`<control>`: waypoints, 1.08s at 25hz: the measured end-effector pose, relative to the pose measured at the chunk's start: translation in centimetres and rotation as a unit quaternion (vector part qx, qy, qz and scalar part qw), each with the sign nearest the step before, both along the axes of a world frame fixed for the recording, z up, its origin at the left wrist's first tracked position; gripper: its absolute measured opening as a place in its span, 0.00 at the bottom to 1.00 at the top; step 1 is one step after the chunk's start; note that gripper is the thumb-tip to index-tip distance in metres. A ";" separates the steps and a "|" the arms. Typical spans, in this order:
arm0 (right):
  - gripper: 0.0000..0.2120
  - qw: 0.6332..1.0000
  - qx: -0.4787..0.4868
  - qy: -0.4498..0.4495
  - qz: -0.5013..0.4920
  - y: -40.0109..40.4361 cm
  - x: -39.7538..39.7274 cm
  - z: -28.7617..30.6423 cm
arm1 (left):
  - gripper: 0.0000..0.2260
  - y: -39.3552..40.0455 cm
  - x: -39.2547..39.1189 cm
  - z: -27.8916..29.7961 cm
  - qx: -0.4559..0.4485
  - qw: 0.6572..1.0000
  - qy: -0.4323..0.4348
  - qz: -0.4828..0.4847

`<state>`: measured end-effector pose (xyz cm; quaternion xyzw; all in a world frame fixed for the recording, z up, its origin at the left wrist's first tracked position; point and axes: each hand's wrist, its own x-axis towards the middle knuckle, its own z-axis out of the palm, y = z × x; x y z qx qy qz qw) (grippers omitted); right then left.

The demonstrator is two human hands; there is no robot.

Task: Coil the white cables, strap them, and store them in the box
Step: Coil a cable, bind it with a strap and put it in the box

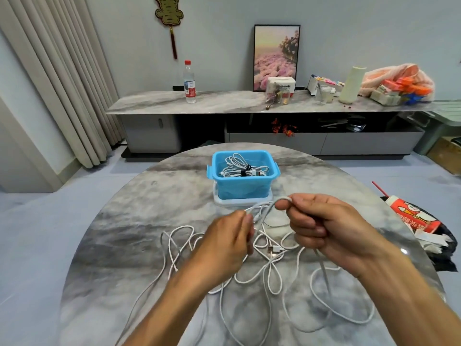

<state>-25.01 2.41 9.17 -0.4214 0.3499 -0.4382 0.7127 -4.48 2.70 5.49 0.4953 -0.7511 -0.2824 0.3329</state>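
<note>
Round marble table (139,221), grey-veined; blue box (243,189) near the far edge, standing on a white lid (225,202), one strapped coil (245,169) already inside; loose white cable (269,275) sprawled in loops across the near half, connector (273,249) lying near the middle. Right hand (321,224) curled round several gathered strands, loop over the forefinger; left hand (228,242) pinching the same bundle between thumb and fingertips, just beside the right. Likely light, limp, braided, apt to spring out of coil and snag on itself; best taken at the gathered bundle, not by the plug. Readable writing: "Panasonic", partly hidden, on a white carton (284,84) on the far sideboard; red cup (411,216) off the right edge printed, characters not legible.
</note>
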 end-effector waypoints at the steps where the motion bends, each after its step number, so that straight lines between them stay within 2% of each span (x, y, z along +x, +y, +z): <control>1: 0.13 1.000 -0.005 -0.021 0.003 0.1 0.2 -0.1 | 0.17 0.1 -0.5 -0.3 0.013 1.000 0.008 -0.026; 5: 0.12 0.994 -0.032 -0.104 0.004 0.3 0.3 -0.8 | 0.13 -0.4 -0.5 -0.6 0.051 0.993 0.092 -0.060; 7: 0.11 0.995 -0.040 -0.096 -0.006 0.3 1.1 -1.3 | 0.16 -0.2 -0.8 -0.8 0.097 0.987 0.109 -0.074; 10: 0.11 0.995 -0.073 -0.007 -0.060 0.1 1.9 -2.1 | 0.19 0.1 -1.2 -0.7 0.204 0.948 0.239 -0.051; 12: 0.12 0.985 -0.103 0.084 -0.108 0.2 1.8 -2.1 | 0.18 0.2 -1.1 -0.4 0.205 0.926 0.311 -0.054; 13: 0.13 0.981 -0.106 0.094 -0.131 0.2 1.8 -2.1 | 0.18 0.3 -1.0 -0.2 0.190 0.928 0.316 -0.059; 17: 0.09 0.978 -0.089 0.043 -0.185 0.6 2.5 -2.4 | 0.20 0.4 -1.0 -0.1 0.113 0.968 0.225 -0.013; 22: 0.05 0.974 -0.057 0.041 -0.215 1.3 4.1 -2.7 | 0.19 0.2 -0.3 0.3 0.105 0.976 0.190 0.031; 25: 0.02 0.969 -0.039 0.053 -0.238 1.6 4.9 -3.0 | 0.19 0.6 -1.1 0.2 0.168 0.940 0.295 0.028; 27: 0.01 0.965 -0.039 0.072 -0.249 1.7 5.3 -3.2 | 0.19 0.7 -1.6 -0.1 0.182 0.926 0.326 0.055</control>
